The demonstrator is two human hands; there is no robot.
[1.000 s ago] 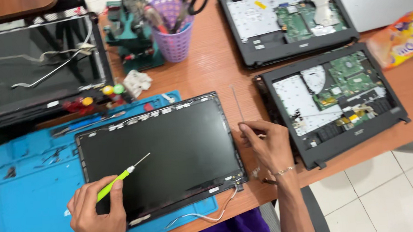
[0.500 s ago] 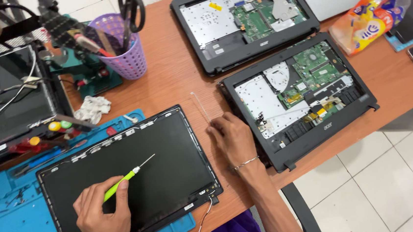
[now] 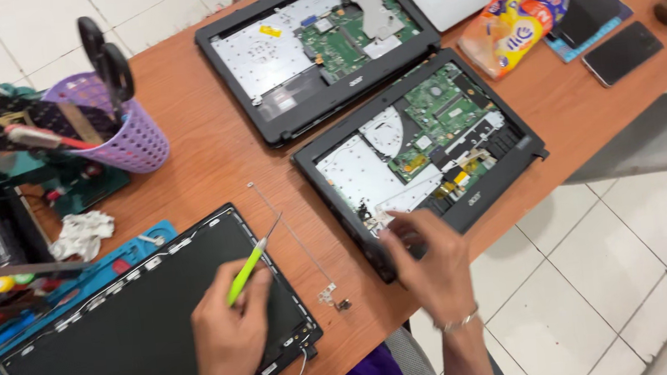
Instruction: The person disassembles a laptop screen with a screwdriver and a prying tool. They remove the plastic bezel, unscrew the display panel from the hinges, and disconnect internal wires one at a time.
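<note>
Head view: left hand (image 3: 230, 338) pinching green screwdriver (image 3: 245, 272) over screen panel (image 3: 138, 322). Right hand (image 3: 427, 263) curled on near corner of open laptop (image 3: 426, 156); grip unclear. Risk: laptop overhangs desk edge (image 3: 376, 319), push could tip it; tip could scratch panel. Free desk between panel and laptop, except thin metal strip (image 3: 290, 234).

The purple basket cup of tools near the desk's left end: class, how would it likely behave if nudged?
The purple basket cup probably tips easily: tall scissors stick up well above its rim, making it top-heavy. Its perforated plastic wall looks light, so it would likely slide on the smooth wooden desk before resisting much.
</note>
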